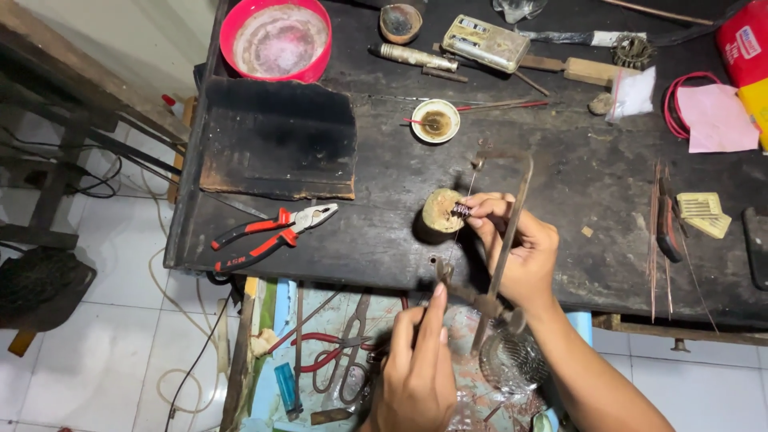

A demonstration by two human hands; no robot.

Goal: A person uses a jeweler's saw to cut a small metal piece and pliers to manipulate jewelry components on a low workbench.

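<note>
Head view: dark bench [384,232], worn and crowded
Right hand [516,244]: fingers pinched on a small wire coil [462,210], pressed against a round wooden peg [442,210] mid-bench
Left hand [416,364]: closed on the jeweller's saw [500,256] handle, near edge
Doing it well: probably light, straight strokes, coil braced firm
Room: pliers [272,230] left, wire rods [660,240] right; open bench between, edge close

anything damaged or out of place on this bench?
Yes. The dark block at the bench's left looks charred, its near edge rough and worn. The red-handled pliers lie open right beside the bench edge. The left hand and right hand work a saw frame normally.
</note>
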